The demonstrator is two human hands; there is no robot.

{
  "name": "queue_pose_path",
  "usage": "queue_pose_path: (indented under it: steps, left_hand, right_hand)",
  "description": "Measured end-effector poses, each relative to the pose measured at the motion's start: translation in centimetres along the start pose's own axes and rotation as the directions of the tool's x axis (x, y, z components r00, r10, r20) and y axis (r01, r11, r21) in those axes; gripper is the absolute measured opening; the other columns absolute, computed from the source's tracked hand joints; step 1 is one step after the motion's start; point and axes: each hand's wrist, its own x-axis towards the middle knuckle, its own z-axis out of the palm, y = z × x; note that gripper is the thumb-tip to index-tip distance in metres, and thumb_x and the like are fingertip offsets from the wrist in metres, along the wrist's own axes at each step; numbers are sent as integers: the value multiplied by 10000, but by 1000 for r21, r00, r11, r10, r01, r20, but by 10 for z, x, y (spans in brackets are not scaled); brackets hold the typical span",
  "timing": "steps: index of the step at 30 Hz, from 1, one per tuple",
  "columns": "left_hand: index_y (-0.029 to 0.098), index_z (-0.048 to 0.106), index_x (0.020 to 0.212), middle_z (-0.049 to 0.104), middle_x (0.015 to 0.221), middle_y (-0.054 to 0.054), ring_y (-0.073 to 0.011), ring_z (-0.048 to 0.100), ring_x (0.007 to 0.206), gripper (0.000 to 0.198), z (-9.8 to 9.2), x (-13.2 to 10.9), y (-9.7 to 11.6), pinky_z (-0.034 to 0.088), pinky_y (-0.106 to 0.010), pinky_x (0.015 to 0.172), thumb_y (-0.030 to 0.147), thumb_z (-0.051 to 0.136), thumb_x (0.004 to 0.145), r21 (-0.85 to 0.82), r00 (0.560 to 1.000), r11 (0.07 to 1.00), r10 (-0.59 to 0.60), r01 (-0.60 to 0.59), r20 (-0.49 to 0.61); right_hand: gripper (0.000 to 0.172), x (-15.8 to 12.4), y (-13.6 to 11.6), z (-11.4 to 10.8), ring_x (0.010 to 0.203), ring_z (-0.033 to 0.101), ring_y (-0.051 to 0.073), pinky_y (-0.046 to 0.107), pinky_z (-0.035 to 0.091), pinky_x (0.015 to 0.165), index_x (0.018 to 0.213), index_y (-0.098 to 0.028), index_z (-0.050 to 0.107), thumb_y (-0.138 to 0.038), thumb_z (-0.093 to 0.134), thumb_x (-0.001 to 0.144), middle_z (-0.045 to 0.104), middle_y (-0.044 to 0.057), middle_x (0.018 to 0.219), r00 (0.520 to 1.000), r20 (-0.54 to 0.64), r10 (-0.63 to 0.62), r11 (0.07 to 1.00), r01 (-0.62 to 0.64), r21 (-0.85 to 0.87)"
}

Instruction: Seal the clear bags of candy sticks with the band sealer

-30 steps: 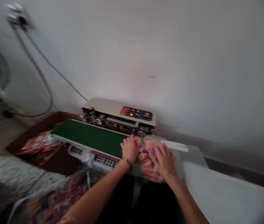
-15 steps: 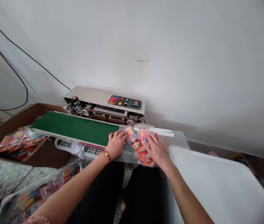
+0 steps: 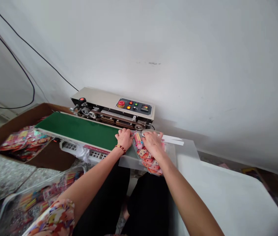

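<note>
Clear plastic packets (image 3: pixel 148 160) with red cartoon-face prints and pink and yellow pieces lie overlapping at the right end of the sealing machine's green belt. My left hand (image 3: pixel 125 138) is closed at the upper left edge of the top packet, its fingertips bent down on the edge. Across the packets' upper right part lies my right hand (image 3: pixel 153 143), fingers curled over the top edge and hiding part of the print. Just behind the hands stands the band sealer (image 3: pixel 111 101), with lit buttons and a red knob.
The green conveyor belt (image 3: pixel 80 131) runs left toward a cardboard box (image 3: pixel 57 156) holding more packets. A clear plastic bag (image 3: pixel 40 193) full of colourful pieces sits lower left. White strips (image 3: pixel 172 140) lie behind the packets; a white table (image 3: pixel 227 193) stands at right.
My right hand has moved up and left, from the packets' right side onto their upper part. The left hand's fingers have curled in at the packet's edge. The view has shifted slightly.
</note>
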Motion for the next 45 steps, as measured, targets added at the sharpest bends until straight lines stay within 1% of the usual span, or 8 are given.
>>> queue_pose_path:
  steps: [4, 7, 10, 16, 25, 33, 39, 45]
  left_hand:
    - [197, 535, 848, 621, 922, -36, -224, 563, 969, 56, -7, -8, -10, 406, -422, 941, 201, 591, 852, -339, 998, 939, 38, -49, -39]
    - [206, 509, 920, 604, 873, 3, -161, 582, 824, 222, -25, -21, -14, 461, -319, 824, 314, 660, 799, -734, 991, 670, 126, -111, -35]
    - [202, 560, 1087, 645, 921, -16, -158, 604, 807, 464, -50, -31, -10, 481, -293, 775, 451, 747, 743, -881, 978, 471, 204, -52, 51]
    - [161, 633, 757, 643, 776, -12, -155, 564, 759, 399, -83, -34, 8, 475, -278, 739, 536, 761, 714, -819, 951, 562, 302, -119, 69]
    - [168, 636, 715, 588, 708, 0, -144, 499, 698, 325, -94, -43, 5, 420, -263, 680, 489, 673, 757, -728, 944, 671, 312, -138, 108]
    - [166, 595, 721, 545, 681, 18, -121, 470, 645, 333, -87, -47, -6, 382, -244, 622, 484, 680, 770, -721, 968, 686, 234, -96, 94]
    - [154, 617, 818, 597, 755, 10, -116, 518, 674, 427, -91, -55, -10, 434, -253, 681, 552, 754, 744, -847, 955, 527, 212, 68, 209]
    - [151, 601, 726, 580, 676, 34, -100, 509, 630, 430, -91, -57, -10, 418, -232, 631, 455, 878, 600, -865, 957, 487, 170, 124, 233]
  right_hand:
    - [128, 10, 0, 4, 1015, 606, 274, 511, 299, 1009, 889, -197, 697, -217, 572, 870, 738, 78, 1000, 1000, 6, 12, 968, -13, 249]
    - [84, 1, 7, -2, 823, 610, 193, 356, 402, 863, 789, -209, 649, -255, 586, 820, 703, 3, 817, 998, -46, -40, 787, 60, 614]
    - [126, -13, 8, -7, 716, 569, 165, 283, 415, 714, 759, -217, 622, -334, 604, 803, 656, -20, 741, 992, -116, -58, 598, 127, 791]
    - [121, -32, -7, -15, 729, 572, 168, 283, 426, 720, 757, -220, 615, -324, 601, 819, 650, -9, 743, 981, -184, -62, 535, 189, 824]
    - [163, -47, -23, -11, 762, 628, 171, 295, 503, 746, 881, -223, 644, -378, 630, 830, 679, 1, 814, 996, -49, -79, 293, 70, 954]
    - [106, -49, -33, -6, 703, 617, 163, 284, 482, 699, 800, -227, 630, -320, 598, 841, 649, -17, 724, 994, -71, -84, 370, 98, 924]
    - [117, -50, -41, -10, 662, 632, 164, 274, 465, 635, 792, -227, 612, -336, 595, 829, 645, -18, 717, 996, -33, -87, 349, 61, 935]
    - [124, -49, -46, -6, 658, 598, 159, 262, 416, 587, 802, -226, 616, -346, 598, 829, 636, -16, 696, 997, -26, -69, 378, 51, 924]
